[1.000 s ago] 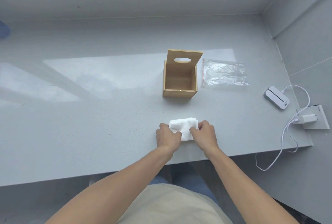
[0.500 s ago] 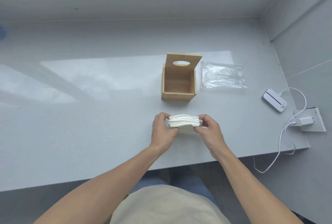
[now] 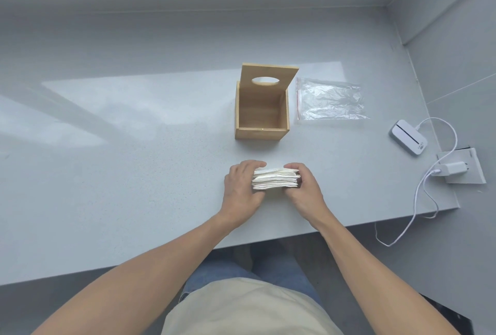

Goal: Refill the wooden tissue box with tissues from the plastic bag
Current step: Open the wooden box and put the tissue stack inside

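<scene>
A stack of white folded tissues (image 3: 275, 179) is held between both hands just above the grey table (image 3: 134, 173), its layered edge facing me. My left hand (image 3: 243, 189) grips the stack's left end and my right hand (image 3: 304, 187) grips its right end. Beyond them stands the wooden tissue box (image 3: 261, 113), its inside bare, with its lid with an oval hole tipped up at the back. The clear plastic bag (image 3: 331, 99) lies flat just right of the box and looks to hold nothing.
A small white device (image 3: 408, 140) lies near the table's right edge, with a white cable running to a charger plug (image 3: 453, 168) on a wall socket. The table's front edge is close below my wrists. Walls close off the back and right.
The tissue stack was lying flat on the table under both hands; it has been lifted, squeezed together and carried slightly toward the box.
</scene>
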